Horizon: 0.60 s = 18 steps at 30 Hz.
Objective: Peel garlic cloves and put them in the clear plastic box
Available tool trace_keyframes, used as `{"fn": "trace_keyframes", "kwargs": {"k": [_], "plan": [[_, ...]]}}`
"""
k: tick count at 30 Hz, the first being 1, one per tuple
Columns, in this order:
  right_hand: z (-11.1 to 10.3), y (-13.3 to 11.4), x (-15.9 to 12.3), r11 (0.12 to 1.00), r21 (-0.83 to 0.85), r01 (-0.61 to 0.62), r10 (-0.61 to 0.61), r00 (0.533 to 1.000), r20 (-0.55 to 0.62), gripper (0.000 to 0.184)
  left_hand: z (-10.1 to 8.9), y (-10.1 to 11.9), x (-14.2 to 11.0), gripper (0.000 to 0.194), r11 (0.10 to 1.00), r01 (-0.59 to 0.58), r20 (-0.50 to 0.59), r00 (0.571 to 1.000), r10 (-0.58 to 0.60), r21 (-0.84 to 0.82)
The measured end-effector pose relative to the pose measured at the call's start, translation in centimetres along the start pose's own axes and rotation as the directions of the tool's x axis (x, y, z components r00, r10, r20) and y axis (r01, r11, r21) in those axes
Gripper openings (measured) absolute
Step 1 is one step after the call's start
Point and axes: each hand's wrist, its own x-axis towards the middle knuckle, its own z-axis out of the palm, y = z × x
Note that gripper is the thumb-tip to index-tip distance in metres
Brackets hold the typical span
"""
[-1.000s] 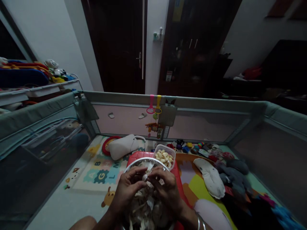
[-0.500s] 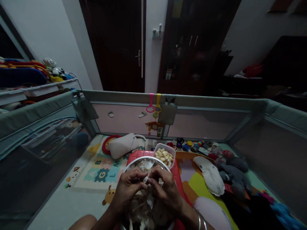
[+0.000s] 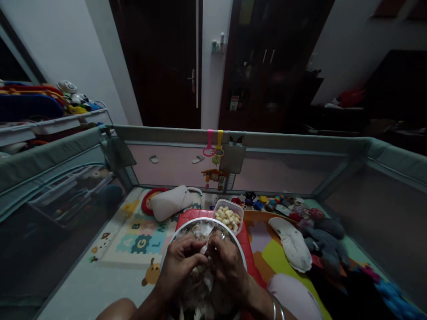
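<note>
My left hand (image 3: 182, 262) and my right hand (image 3: 227, 262) meet over a round metal bowl (image 3: 244, 253), fingertips pinched together around a small whitish garlic clove (image 3: 204, 249). Both hands are closed on it, and my right fingers partly hide it. Papery garlic skins (image 3: 200, 289) fill the bowl beneath them. Just behind the bowl, a clear plastic container (image 3: 240, 209) holds many peeled garlic cloves (image 3: 228, 217). Bowl and container rest on a red quilted surface (image 3: 191, 214).
A padded playpen rail (image 3: 167, 134) encloses the area. On the patterned mat (image 3: 116, 266) lie a white padded item (image 3: 171, 204) at left, a white pillow (image 3: 292, 244) and a grey plush toy (image 3: 327, 244) at right. Several small toys (image 3: 263, 202) line the back.
My right hand has turned, its fingers curling more and the knuckles rising at the clove. My left hand stays nearly in place. The bowl and container have not moved.
</note>
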Motion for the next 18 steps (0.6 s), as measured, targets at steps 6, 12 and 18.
{"fn": "trace_keyframes", "kwargs": {"k": [6,12,18], "plan": [[-0.03,-0.1,0.15,0.993,-0.017,0.114,-0.115,0.99,-0.075,0.014,0.31,-0.53,0.24,0.018,0.929,0.217,0.093,0.976,-0.198,-0.299],[0.12,-0.09,0.41,0.981,0.002,0.195,-0.194,0.978,-0.077,0.012,0.02,-0.53,0.17,0.029,0.821,0.326,0.177,0.945,-0.275,-0.468],[-0.31,-0.5,0.49,0.985,0.004,0.171,-0.171,0.985,0.029,0.014,-0.4,-0.36,0.31,0.029,0.821,0.295,0.106,0.954,-0.279,-0.489]]}}
